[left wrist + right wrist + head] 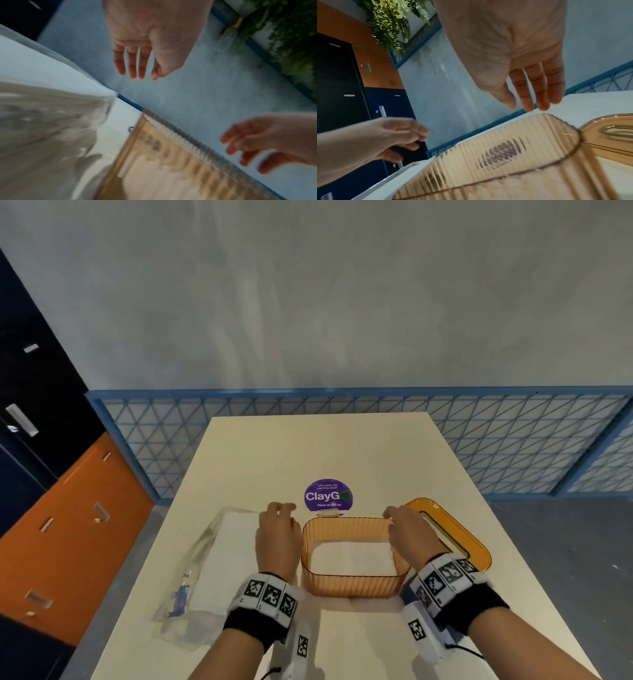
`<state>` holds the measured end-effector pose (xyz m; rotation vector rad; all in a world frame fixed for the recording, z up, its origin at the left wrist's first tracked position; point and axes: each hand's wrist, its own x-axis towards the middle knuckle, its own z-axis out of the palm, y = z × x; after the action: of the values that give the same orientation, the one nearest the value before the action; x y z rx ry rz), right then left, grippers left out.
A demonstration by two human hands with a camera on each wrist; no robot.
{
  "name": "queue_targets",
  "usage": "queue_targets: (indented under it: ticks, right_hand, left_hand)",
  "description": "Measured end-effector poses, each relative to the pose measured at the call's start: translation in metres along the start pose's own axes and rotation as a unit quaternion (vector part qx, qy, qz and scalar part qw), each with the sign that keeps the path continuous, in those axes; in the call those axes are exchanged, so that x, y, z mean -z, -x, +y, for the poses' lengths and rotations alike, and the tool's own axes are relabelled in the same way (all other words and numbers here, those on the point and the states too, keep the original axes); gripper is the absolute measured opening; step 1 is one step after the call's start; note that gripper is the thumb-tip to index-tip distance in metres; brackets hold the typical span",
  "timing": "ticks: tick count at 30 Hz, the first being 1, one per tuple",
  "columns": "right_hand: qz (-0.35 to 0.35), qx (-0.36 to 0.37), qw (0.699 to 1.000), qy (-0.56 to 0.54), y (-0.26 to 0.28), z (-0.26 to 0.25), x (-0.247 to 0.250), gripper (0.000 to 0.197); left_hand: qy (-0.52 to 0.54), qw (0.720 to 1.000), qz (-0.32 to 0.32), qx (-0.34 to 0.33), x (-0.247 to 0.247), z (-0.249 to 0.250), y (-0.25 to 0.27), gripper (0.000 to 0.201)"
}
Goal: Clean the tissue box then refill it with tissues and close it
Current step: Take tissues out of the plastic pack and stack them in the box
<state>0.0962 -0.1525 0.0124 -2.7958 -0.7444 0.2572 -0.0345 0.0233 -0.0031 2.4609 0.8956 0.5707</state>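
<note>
The orange see-through ribbed tissue box (352,585) stands uncovered on the white table, with a white stack of tissues (352,558) lying in it. Its orange lid (455,539) lies flat just right of it. My left hand (279,513) hovers beside the box's left wall, fingers loose and holding nothing. My right hand (399,515) is over the box's far right corner, fingers straight and empty; whether it touches the rim is unclear. In the wrist views both hands, left (137,73) and right (530,102), show bare fingers above the box (505,155).
A clear plastic pack of white tissues (212,570) lies left of the box, under my left forearm. A purple round sticker (328,495) is on the table (342,446) behind the box. A blue mesh railing (513,440) runs past the far edge; lockers (68,525) stand at left.
</note>
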Motion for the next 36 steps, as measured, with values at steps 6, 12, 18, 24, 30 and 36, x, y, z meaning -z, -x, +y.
queue_targets:
  ticks: [6, 12, 18, 24, 30, 36]
  right_hand:
    - [-0.099, -0.063, 0.993, -0.017, 0.003, 0.017, -0.018, 0.026]
    - [-0.116, -0.066, 0.991, -0.011, 0.006, 0.017, -0.019, 0.032]
    - [-0.131, -0.057, 0.990, 0.006, 0.006, 0.016, -0.016, 0.042]
    - [-0.133, -0.055, 0.989, 0.019, 0.009, 0.014, -0.014, 0.037]
    - [-0.125, -0.057, 0.990, 0.029, 0.011, 0.011, -0.013, 0.038]
    - [-0.122, -0.042, 0.991, 0.032, 0.012, 0.011, -0.013, 0.038]
  left_hand:
    - [-0.181, 0.961, -0.103, 0.182, 0.008, -0.048, 0.018, 0.066]
    - [-0.217, 0.956, -0.110, 0.163, 0.002, -0.064, 0.025, 0.053]
    - [-0.166, 0.964, -0.111, 0.176, 0.008, -0.064, 0.022, 0.036]
    - [-0.214, 0.954, -0.130, 0.168, 0.005, -0.059, 0.023, 0.034]
    - [-0.262, 0.933, -0.161, 0.185, 0.005, -0.044, 0.015, 0.042]
    - [-0.255, 0.942, -0.160, 0.150, 0.026, -0.048, 0.002, 0.030]
